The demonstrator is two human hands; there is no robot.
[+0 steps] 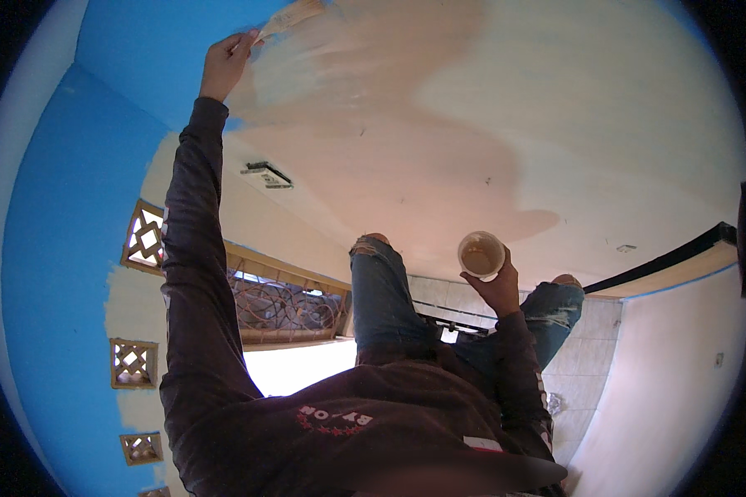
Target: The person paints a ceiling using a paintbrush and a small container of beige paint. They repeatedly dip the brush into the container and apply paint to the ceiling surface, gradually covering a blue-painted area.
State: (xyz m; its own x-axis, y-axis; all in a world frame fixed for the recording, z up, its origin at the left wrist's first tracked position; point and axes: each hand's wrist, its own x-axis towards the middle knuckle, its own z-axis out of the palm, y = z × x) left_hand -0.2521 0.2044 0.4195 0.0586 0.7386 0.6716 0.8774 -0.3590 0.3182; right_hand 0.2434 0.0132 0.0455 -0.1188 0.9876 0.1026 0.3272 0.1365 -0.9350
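My left hand [228, 66] is raised at the end of my outstretched arm, fingers closed round the handle of a paintbrush [294, 16]. Pale bristles lie close to the wall [439, 141], by the border between blue paint and streaky beige; whether they touch it I cannot tell. Lower down, in front of my knees, my right hand [499, 286] grips a small white cup [481, 255] from below and the side. Some beige paint shows inside the cup. A darker beige patch spreads over the wall between brush and cup.
A rectangular wall fitting [267, 175] sits below my left hand. Patterned vent blocks [133, 363] and a window with a curled metal grille [286, 306] line the left side. Part of a dark frame [449, 325] shows between my legs. A black-edged ledge [671, 261] juts at right.
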